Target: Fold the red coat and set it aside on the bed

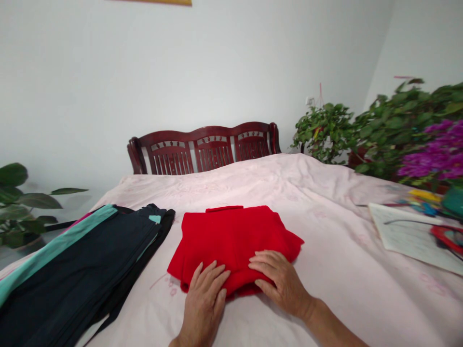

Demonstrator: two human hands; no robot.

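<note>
A red garment lies folded into a compact bundle on the pale pink cloth; its exact kind is hard to tell, though a narrow band, perhaps a collar, shows at its far edge. My left hand rests flat on its near left edge, fingers stretched out. On the near right part lies my right hand, fingers extended over the fabric and thumb near the front fold. Neither hand grips the cloth. To the left are dark trousers with a turquoise side stripe, laid flat in a stack.
A dark red wooden bench back stands behind the cloth-covered surface. Leafy plants and purple flowers line the right side, near a sheet of paper and red-framed glasses. Another plant stands at the left.
</note>
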